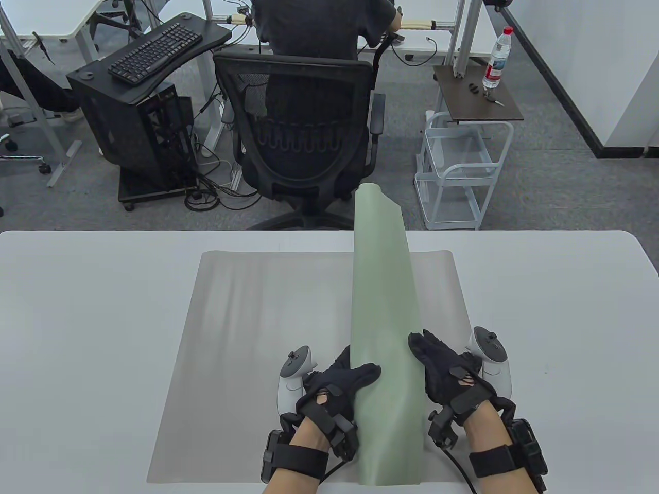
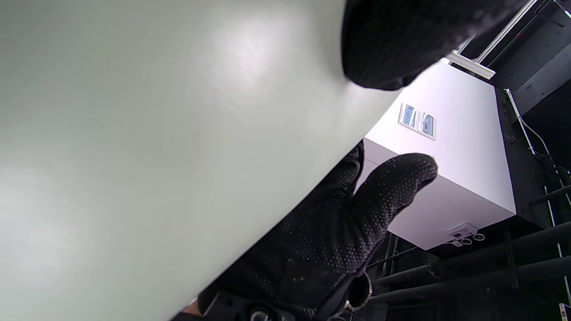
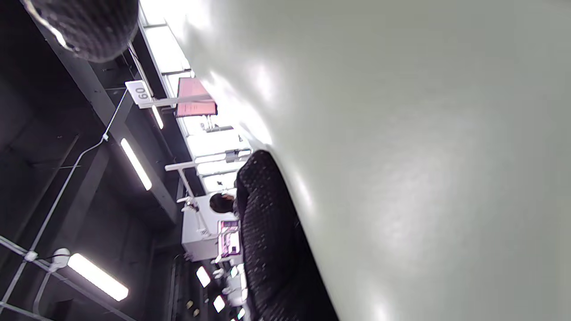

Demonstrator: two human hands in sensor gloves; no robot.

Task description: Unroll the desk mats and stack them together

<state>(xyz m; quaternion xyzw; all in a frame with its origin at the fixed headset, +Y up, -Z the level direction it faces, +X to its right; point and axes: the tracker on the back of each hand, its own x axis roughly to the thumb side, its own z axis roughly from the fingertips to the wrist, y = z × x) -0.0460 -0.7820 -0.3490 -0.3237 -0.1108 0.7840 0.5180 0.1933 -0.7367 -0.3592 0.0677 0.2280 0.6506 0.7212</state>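
A pale green mat (image 1: 383,329), smooth with a faint sheen, is held in a loose roll above the table (image 1: 77,319), its long axis running away from the person and its far end reaching past the table's back edge. It is curved into an open tube rather than wound tightly. Beneath it, a grey mat (image 1: 247,350) is laid out flat on the white tabletop, a broad rectangle with rounded far corners and soft ripples across its matte surface.

The green mat is gripped near its close end from both sides. The left hand (image 1: 337,383), in a black knitted glove with a dotted palm, is wrapped around the left edge, the thumb laid over the top surface. The right hand (image 1: 448,370) is pressed against the right side, fingers curled along the roll. In the left wrist view the green mat (image 2: 156,147) fills most of the frame, a gloved finger (image 2: 392,183) lying under its edge. In the right wrist view the same sheet (image 3: 424,156) is seen as a broad glossy curve.
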